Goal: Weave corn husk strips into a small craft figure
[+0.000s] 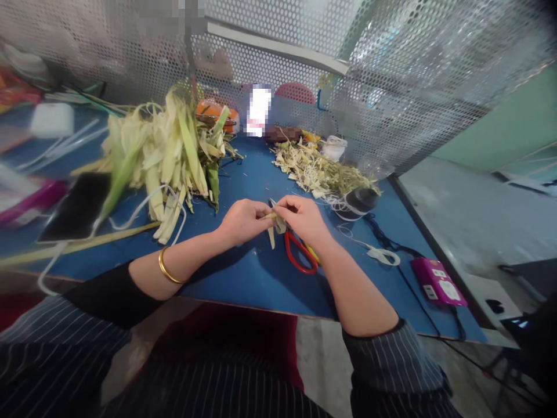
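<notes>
A mesh screen (278,58) stands along the far side of the scene. In front of it lies a blue counter (256,284), its near edge just before the person's body. A big heap of pale green husks (169,145) covers the far left part, some hanging toward the near side. At the far right spreads a lower heap of dry scraps (319,168).

The left hand (241,220) and the right hand (304,217) meet near the middle, between and nearer than the two heaps. Left of them, beside the husks, lies a dark flat screen (76,206); a white cable (183,217) loops at the near side of the heap. A magenta box (437,281) sits at the near right.

Red-handled scissors (304,270) lie just beside the right hand on its near side, their blades mostly hidden. A black spool (363,199) wound with white thread stands right of the hands, touching the scraps. A gold bracelet (163,267) circles the left forearm.

Smallest is the husk piece (272,237) between the hands, above the counter, its loose ends hanging down. The left grip pinches it between thumb and fingers; the right grip pinches it too, fingertips close to the left's.
</notes>
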The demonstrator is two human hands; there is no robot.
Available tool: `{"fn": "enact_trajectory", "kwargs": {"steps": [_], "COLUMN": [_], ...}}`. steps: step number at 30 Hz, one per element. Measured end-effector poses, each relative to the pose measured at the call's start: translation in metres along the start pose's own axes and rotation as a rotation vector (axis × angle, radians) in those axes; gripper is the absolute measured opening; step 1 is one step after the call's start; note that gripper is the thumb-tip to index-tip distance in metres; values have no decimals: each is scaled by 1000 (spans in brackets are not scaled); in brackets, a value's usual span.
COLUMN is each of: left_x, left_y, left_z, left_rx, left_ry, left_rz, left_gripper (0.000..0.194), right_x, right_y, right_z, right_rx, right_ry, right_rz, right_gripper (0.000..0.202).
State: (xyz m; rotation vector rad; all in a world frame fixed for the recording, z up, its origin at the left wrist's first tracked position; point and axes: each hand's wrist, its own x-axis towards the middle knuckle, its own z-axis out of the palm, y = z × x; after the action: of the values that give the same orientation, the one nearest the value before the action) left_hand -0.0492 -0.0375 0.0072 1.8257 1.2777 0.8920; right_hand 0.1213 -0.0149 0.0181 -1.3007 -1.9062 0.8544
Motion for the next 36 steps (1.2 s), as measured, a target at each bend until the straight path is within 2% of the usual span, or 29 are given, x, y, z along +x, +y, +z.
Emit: {"fn": "enact_trajectory", "kwargs": {"steps": [3, 5, 7, 9, 11, 14, 18, 21, 24, 28, 30, 36], "left_x": [-1, -2, -3, -4, -3, -3, -5, -7, -9, -11, -12, -4], "left_y": [3, 3, 2, 1, 0, 3, 8, 9, 8, 11, 12, 10], "left_z": [0, 0, 1, 1, 0, -1, 0, 6, 10, 10, 8, 0], "left_rx": [-124, -181, -237, -315, -385, -466, -526, -484, -396, -322, -363, -559], "left_ry": [-128, -212, -343, -472, -527, -524, -520, -447, -407, -405, -391, -141], "left_rz": [-82, -102, -103, -97, -92, -118, -170, -232, -239, -193, -211, -314], "left_gripper": [20, 19, 16, 16, 16, 17, 26, 35, 35, 38, 40, 29], "right_x": [0, 1, 2, 3, 3, -1, -7, -8, -8, -8, -6, 6], "right_y": [-1, -1, 0, 2, 4, 1, -6, -8, -8, -8, -5, 7], "right_z": [-3, -4, -4, -2, 0, 3, 6, 9, 13, 17, 16, 1], "right_rx": [159, 181, 134, 68, 17, -64, -159, -100, 13, 94, 130, 124], "right_ry": [-56, -55, 16, 143, 266, 338, 325, 262, 201, 277, 262, 165], "right_rz": [132, 143, 85, 20, -23, -104, -213, -198, -146, -126, -126, -57], "right_gripper": [13, 14, 16, 17, 19, 21, 19, 19, 20, 18, 19, 33]}}
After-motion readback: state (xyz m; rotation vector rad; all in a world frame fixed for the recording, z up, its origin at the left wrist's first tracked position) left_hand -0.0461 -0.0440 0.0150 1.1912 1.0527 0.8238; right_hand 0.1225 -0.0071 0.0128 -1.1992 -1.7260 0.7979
